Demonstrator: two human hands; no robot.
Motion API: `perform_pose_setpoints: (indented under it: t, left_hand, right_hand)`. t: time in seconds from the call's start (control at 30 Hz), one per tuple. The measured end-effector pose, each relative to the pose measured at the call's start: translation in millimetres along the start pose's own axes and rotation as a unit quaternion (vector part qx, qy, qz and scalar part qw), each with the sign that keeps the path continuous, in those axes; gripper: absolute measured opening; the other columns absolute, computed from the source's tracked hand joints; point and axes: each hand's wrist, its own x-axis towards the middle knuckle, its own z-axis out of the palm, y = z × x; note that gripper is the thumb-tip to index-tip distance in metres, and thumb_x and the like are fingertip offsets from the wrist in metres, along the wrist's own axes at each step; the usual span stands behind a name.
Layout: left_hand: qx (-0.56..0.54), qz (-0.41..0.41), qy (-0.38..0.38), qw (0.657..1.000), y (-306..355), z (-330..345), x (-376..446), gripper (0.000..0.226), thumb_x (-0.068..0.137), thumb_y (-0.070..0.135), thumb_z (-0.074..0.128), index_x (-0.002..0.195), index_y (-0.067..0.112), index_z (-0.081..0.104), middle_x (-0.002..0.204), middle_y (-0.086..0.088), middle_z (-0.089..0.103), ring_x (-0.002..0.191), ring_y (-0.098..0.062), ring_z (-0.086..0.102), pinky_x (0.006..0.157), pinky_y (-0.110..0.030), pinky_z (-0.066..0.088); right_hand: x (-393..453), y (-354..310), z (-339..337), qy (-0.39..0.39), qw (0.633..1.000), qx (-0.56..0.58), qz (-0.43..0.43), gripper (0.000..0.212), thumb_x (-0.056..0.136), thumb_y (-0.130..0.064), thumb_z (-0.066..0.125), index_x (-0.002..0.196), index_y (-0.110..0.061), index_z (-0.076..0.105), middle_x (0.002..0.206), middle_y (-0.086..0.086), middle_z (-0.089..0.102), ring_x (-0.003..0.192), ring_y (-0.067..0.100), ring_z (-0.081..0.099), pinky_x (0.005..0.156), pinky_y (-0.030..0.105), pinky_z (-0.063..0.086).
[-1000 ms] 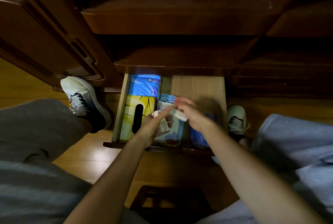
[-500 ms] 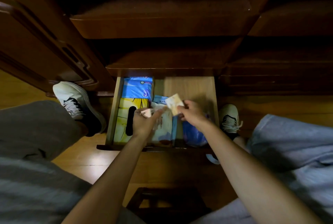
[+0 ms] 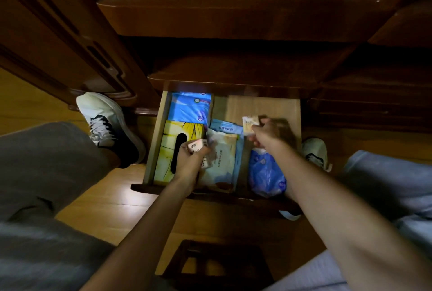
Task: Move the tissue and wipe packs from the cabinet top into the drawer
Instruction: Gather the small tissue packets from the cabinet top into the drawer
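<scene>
We look down into the open drawer [image 3: 264, 108]. Our left hand [image 3: 190, 162] holds a small pale pack [image 3: 196, 146] over the yellow tissue box [image 3: 174, 148]; our right hand [image 3: 266, 134] pinches another small pack [image 3: 250, 123] above the bare drawer floor. A white wipe pack [image 3: 222, 159] lies between them, and a blue pack [image 3: 190, 109] lies at the back left.

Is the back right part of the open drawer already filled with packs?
No: the drawer shows bare wood at its back right, where the right hand holds a small pack.
</scene>
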Motion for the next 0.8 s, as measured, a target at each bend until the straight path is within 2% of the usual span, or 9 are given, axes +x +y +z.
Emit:
perform_pose_setpoints:
  t: [0.1, 0.17, 0.27, 0.33, 0.47, 0.53, 0.63, 0.73, 0.8]
  left_hand:
    - [0.006, -0.001, 0.004, 1.000, 1, -4, 5, 0.046, 0.084, 0.006, 0.076, 0.124, 0.014, 0.054, 0.106, -0.004, 0.067, 0.088, -0.011, 0.065, 0.059, -0.023, 0.054]
    - [0.007, -0.002, 0.007, 1.000, 2, -7, 8, 0.046, 0.084, 0.006, 0.076, 0.124, 0.014, 0.053, 0.102, 0.000, 0.066, 0.087, -0.008, 0.064, 0.056, -0.019, 0.053]
    - [0.011, 0.005, 0.019, 1.000, 3, -16, 12, 0.045, 0.085, 0.009, 0.076, 0.125, 0.012, 0.054, 0.101, 0.000, 0.068, 0.086, -0.008, 0.065, 0.053, -0.017, 0.054]
    - [0.007, 0.008, 0.029, 1.000, 4, -21, 14, 0.045, 0.086, 0.011, 0.076, 0.126, 0.013, 0.054, 0.100, 0.000, 0.068, 0.085, -0.008, 0.065, 0.052, -0.016, 0.054]
    - [-0.022, 0.016, 0.036, 0.999, 9, -23, 18, 0.044, 0.085, 0.007, 0.077, 0.122, 0.014, 0.054, 0.100, -0.002, 0.069, 0.083, -0.007, 0.066, 0.055, -0.014, 0.053]
    - [-0.035, 0.023, 0.024, 0.999, 12, -21, 19, 0.045, 0.085, 0.006, 0.077, 0.121, 0.015, 0.053, 0.102, -0.003, 0.069, 0.084, -0.007, 0.066, 0.059, -0.014, 0.055]
    - [-0.065, 0.015, 0.010, 0.998, 15, -18, 21, 0.046, 0.088, 0.002, 0.072, 0.126, 0.016, 0.051, 0.109, -0.007, 0.066, 0.092, -0.015, 0.067, 0.060, -0.020, 0.059]
    - [-0.100, -0.002, 0.007, 0.995, 17, -17, 22, 0.042, 0.094, -0.002, 0.060, 0.128, 0.020, 0.050, 0.115, -0.010, 0.063, 0.097, -0.024, 0.066, 0.055, -0.024, 0.059]
    - [-0.095, 0.010, 0.003, 0.995, 16, -17, 23, 0.048, 0.094, -0.006, 0.057, 0.133, 0.021, 0.048, 0.115, -0.009, 0.063, 0.100, -0.023, 0.065, 0.059, -0.025, 0.060]
  right_hand:
    - [11, -12, 22, -0.016, 0.999, 0.027, -0.016, 0.043, 0.100, -0.024, 0.061, 0.138, -0.009, 0.048, 0.110, 0.018, 0.069, 0.056, 0.011, 0.058, 0.037, 0.017, 0.039]
    - [18, -22, 44, -0.018, 0.999, 0.032, -0.032, 0.043, 0.097, -0.027, 0.066, 0.133, -0.008, 0.054, 0.112, 0.018, 0.071, 0.057, 0.011, 0.061, 0.040, 0.017, 0.042]
    - [25, -41, 72, -0.003, 0.999, -0.001, -0.053, 0.038, 0.093, -0.031, 0.070, 0.122, -0.007, 0.065, 0.112, 0.018, 0.073, 0.085, 0.027, 0.072, 0.068, 0.035, 0.056]
    - [29, -49, 83, 0.007, 0.992, -0.099, -0.074, 0.035, 0.093, -0.037, 0.068, 0.117, -0.013, 0.069, 0.113, 0.012, 0.072, 0.102, 0.032, 0.069, 0.074, 0.033, 0.049]
    - [28, -51, 95, 0.024, 0.976, -0.190, -0.099, 0.029, 0.094, -0.042, 0.064, 0.112, -0.020, 0.069, 0.110, 0.006, 0.072, 0.094, 0.026, 0.066, 0.070, 0.028, 0.040]
    - [28, -48, 94, 0.021, 0.974, -0.194, -0.116, 0.022, 0.094, -0.039, 0.065, 0.107, -0.022, 0.071, 0.107, 0.003, 0.073, 0.090, 0.021, 0.064, 0.071, 0.028, 0.044]
    - [30, -44, 86, -0.010, 0.979, -0.158, -0.131, 0.014, 0.095, -0.031, 0.067, 0.106, -0.024, 0.073, 0.111, 0.001, 0.072, 0.100, 0.022, 0.066, 0.080, 0.031, 0.053]
    - [24, -38, 74, -0.048, 0.976, -0.142, -0.157, 0.024, 0.097, -0.024, 0.065, 0.120, -0.025, 0.070, 0.123, -0.001, 0.069, 0.111, 0.020, 0.064, 0.087, 0.028, 0.052]
    - [14, -32, 68, -0.051, 0.975, -0.128, -0.176, 0.028, 0.099, -0.020, 0.061, 0.126, -0.026, 0.068, 0.126, -0.001, 0.067, 0.110, 0.018, 0.063, 0.084, 0.028, 0.051]
